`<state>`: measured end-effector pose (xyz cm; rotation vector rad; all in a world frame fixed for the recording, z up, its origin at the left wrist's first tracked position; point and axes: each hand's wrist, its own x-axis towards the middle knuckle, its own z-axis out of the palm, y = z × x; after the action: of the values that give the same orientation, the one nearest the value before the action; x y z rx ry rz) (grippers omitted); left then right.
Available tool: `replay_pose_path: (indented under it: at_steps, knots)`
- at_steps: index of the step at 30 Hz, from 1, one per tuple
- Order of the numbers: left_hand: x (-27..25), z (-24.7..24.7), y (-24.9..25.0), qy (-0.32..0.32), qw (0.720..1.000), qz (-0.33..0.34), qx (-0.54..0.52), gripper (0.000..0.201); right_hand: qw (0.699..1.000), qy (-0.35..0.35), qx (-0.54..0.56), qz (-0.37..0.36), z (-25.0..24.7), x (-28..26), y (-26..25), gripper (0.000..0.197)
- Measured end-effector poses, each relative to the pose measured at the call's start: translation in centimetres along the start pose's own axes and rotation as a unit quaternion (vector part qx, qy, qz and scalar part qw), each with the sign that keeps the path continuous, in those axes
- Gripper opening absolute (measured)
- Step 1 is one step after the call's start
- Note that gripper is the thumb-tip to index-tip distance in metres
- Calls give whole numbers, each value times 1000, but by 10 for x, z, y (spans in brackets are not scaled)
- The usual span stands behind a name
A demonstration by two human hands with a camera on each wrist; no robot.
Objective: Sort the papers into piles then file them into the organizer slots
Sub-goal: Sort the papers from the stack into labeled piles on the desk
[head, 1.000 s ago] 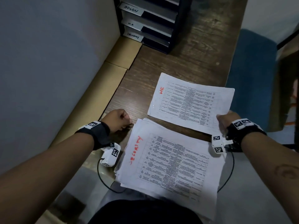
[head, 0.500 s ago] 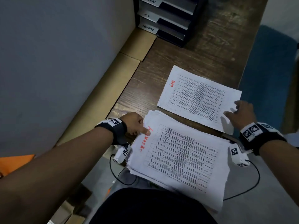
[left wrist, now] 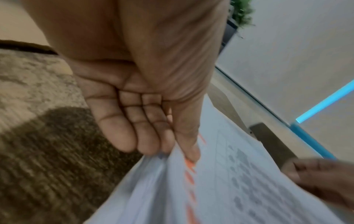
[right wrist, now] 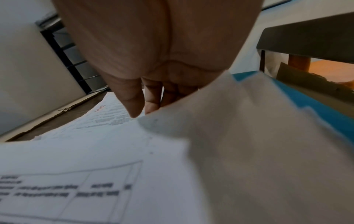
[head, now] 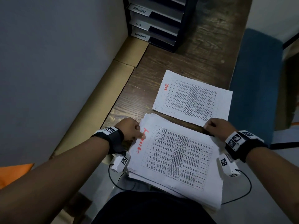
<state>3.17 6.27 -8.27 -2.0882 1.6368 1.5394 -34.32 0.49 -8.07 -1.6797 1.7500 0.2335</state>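
Note:
A thick stack of printed sheets lies at the near edge of the wooden table, its top sheet marked with a red word. A single sheet marked "HR" in red lies flat just beyond it. My left hand holds the top sheet's left edge, thumb on top by the red writing and fingers curled beneath. My right hand pinches the same sheet's far right corner, which curls up off the stack. The black organizer stands at the table's far end, its slots labelled ADMIN, H.R and SECURITY.
A grey wall runs along the left, with a cardboard strip at its foot beside the table. A blue chair stands close to the table's right edge. Something orange shows at the lower left.
My right hand let go of the HR sheet, which now lies flat, and came back to the stack's right corner. My left hand moved from the bare table onto the stack's left edge.

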Motion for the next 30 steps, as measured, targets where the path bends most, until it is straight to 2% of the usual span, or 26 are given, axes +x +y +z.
replay_pose_path:
  at_steps: [2, 6, 9, 11, 12, 14, 15, 17, 19, 20, 22, 24, 26, 28, 30]
  knots:
    - [1, -4, -3, 8, 999, 5, -48, 32, 1000, -11, 8, 3, -1, 1, 0, 18]
    - [2, -12, 5, 69, 993, 59, -77, 32, 999, -22, 23, -5, -5, 2, 1, 23]
    - [-1, -17, 18, 89, 974, 87, -187, 23, 998, -26, 62, 21, -14, -1, -2, 46]
    - [6, -24, 22, 111, 961, 78, -240, 18, 988, -31, 140, 51, -21, -2, -2, 49]
    - [12, -28, 23, 125, 955, 71, -258, 16, 971, -40, 226, 71, -23, -3, -1, 46]
    - [22, -38, 26, 153, 948, 68, -272, 15, 900, -61, 415, 116, -27, -4, 4, 38]
    - [28, -40, 27, 161, 942, 61, -287, 17, 867, -78, 476, 123, -28, -5, 7, 35]
    - [37, -42, 31, 166, 920, 40, -353, 13, 826, -113, 541, 106, -30, -9, 8, 24]
    - [46, -43, 38, 164, 898, 36, -408, 9, 800, -140, 577, 81, -30, -12, 4, 12]
    - [51, -44, 44, 160, 890, 40, -424, 8, 793, -141, 588, 75, -29, -11, 3, 17]
    - [64, -50, 61, 161, 881, 63, -440, 6, 804, -106, 580, 78, -31, -4, -1, 26]
    - [71, -59, 88, 174, 866, 96, -459, 10, 828, -10, 552, 99, -42, 5, -4, 23]
    - [82, -66, 110, 178, 870, 114, -446, 26, 839, 81, 526, 114, -63, 19, -1, 22]
    - [93, -65, 117, 188, 915, 115, -337, 42, 842, 140, 505, 131, -83, 35, 4, 26]
    - [102, -58, 112, 166, 959, 156, -166, 43, 832, 184, 500, 153, -99, 52, 8, 26]
